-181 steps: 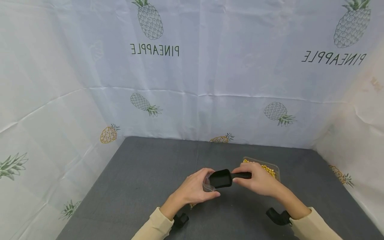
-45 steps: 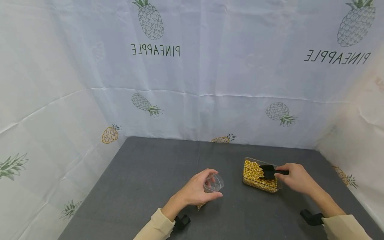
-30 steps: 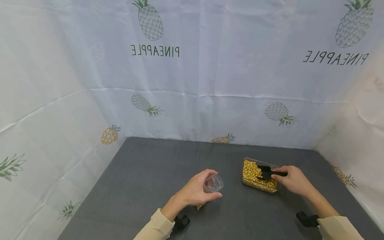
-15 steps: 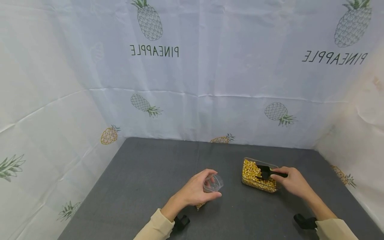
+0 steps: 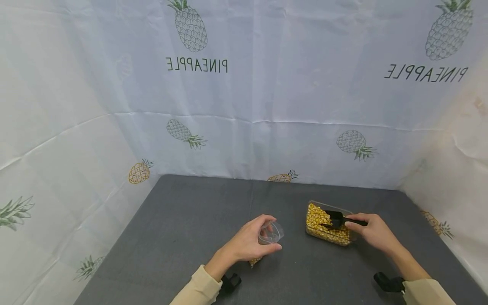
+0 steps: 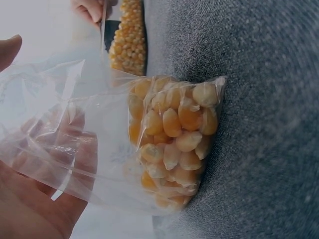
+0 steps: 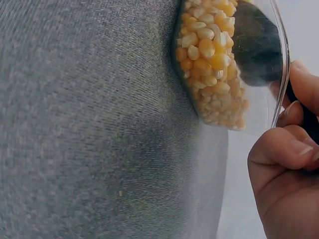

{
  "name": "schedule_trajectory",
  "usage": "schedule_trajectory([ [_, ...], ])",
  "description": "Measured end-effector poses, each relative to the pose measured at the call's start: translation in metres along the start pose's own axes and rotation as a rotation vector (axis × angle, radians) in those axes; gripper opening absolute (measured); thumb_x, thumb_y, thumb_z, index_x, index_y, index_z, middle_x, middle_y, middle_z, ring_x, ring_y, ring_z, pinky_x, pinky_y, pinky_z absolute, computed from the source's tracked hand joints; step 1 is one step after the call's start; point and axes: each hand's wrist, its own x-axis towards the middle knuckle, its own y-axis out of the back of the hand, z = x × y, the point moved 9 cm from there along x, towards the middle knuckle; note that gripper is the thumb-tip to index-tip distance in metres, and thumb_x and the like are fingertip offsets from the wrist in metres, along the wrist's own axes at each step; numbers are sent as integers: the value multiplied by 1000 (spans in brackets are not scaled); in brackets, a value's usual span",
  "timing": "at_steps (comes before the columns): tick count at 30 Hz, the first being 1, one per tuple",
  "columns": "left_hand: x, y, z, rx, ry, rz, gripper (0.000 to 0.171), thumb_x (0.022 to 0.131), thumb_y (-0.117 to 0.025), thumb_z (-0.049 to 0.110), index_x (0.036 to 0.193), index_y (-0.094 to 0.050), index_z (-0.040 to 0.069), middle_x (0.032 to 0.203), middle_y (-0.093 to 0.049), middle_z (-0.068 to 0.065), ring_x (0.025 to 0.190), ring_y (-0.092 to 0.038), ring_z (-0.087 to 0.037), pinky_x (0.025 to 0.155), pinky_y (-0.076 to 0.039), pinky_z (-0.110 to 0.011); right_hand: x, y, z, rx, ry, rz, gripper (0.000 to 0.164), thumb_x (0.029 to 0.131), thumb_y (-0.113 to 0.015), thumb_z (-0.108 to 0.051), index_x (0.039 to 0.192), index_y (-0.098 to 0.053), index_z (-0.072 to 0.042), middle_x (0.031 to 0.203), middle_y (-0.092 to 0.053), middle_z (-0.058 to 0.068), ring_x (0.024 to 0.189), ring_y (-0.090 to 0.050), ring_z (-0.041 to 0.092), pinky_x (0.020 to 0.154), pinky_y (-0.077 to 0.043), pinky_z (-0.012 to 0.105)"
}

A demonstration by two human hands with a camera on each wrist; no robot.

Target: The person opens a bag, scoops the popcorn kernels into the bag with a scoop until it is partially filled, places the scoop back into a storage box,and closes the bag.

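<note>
Clear bag [image 6: 112,149] stands on the grey worktop [image 5: 198,220], to the left of the clear container [image 5: 327,237] and apart from it; kernels [image 6: 172,124] fill only its bottom end, the film above is bare and creased; our left hand [image 5: 249,242] has its fingers and thumb curled round the bag's mouth, holding it spread; our right hand [image 5: 375,231] pinches the black scoop [image 5: 336,219] by its handle, bowl in among the corn [image 5: 317,216] in the container, handle running out over the right-hand end; handling, our judgement: bag is light, soft and probably slippery, likely to fold or tip if we let the mouth go, so we take it just under the lip and let the worktop carry the fill; the scoop looks stiff and light, handle is the right place for us, though kernels would roll off if it tilts; the container looks rigid, maybe brittle, we can't tell glass from plastic; best held by its side walls.
</note>
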Motion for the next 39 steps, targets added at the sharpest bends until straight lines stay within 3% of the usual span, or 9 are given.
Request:
schedule_trajectory([
  [3, 0, 0, 0, -5, 0, 0, 63, 93, -72, 45, 144, -50, 16, 112, -61, 3, 87, -56, -2, 77, -52, -23, -1, -2, 4, 88, -22, -7, 52, 102, -64, -35, 133, -62, 6, 134, -56, 35, 74, -63, 30, 66, -53, 45],
  [7, 0, -1, 0, -13, 4, -1, 63, 93, -72, 44, 144, -50, 15, 113, -61, 3, 88, -56, -2, 78, -52, -23, -2, -4, 12, 230, -79, -28, 56, 101, -65, -33, 139, -56, 8, 96, -66, 21, 47, -22, 10, 47, -38, 35],
  [10, 0, -1, 1, -15, 2, -1, 62, 93, -72, 44, 144, -50, 15, 113, -61, 3, 88, -56, -2, 78, -52, -23, -2, -5, 17, 288, -109, -44, 60, 101, -65, -33, 142, -52, 9, 64, -44, 0, 48, -20, 10, 48, -37, 36],
  [13, 0, -1, 0, -14, 1, 0, 62, 93, -73, 44, 144, -50, 15, 112, -61, 3, 88, -55, -2, 77, -52, -23, -3, -6, 20, 317, -122, -51, 62, 102, -64, -33, 144, -50, 10, 62, -37, -2, 49, -24, 12, 51, -38, 38],
  [16, -1, -2, 0, -10, 1, -1, 63, 93, -73, 44, 144, -50, 15, 112, -61, 3, 88, -55, -2, 77, -52, -23, -6, -7, 24, 320, -128, -44, 62, 102, -63, -33, 144, -49, 10, 88, -59, 12, 51, -32, 15, 55, -42, 38],
  [19, -1, -2, 0, -4, -4, 0, 62, 93, -73, 43, 143, -50, 15, 112, -61, 3, 88, -54, -2, 77, -51, -22, -8, -9, 26, 322, -124, -46, 63, 104, -61, -33, 146, -46, 10, 130, -53, 29, 56, -40, 18, 63, -46, 39],
  [25, -2, -2, 1, -10, -13, 8, 62, 93, -73, 42, 143, -50, 15, 112, -61, 3, 87, -54, -2, 77, -51, -22, -9, -9, 29, 339, -119, -42, 61, 105, -59, -31, 148, -44, 9, 145, -43, 34, 60, -43, 19, 71, -51, 38],
  [32, -1, -1, 0, -22, -4, 9, 62, 93, -73, 43, 143, -50, 16, 112, -60, 5, 88, -54, -2, 75, -51, -23, -12, -3, 20, 351, -77, -3, 58, 105, -59, -30, 146, -47, 9, 126, -55, 21, 57, -41, 21, 62, -46, 38],
  [39, 0, 1, 0, -25, 1, 19, 63, 92, -74, 44, 143, -51, 15, 112, -60, 3, 89, -55, -3, 77, -51, -24, -13, 2, 9, 344, -42, 6, 58, 105, -59, -30, 144, -48, 11, 68, -43, 4, 52, -39, 24, 58, -42, 40],
])
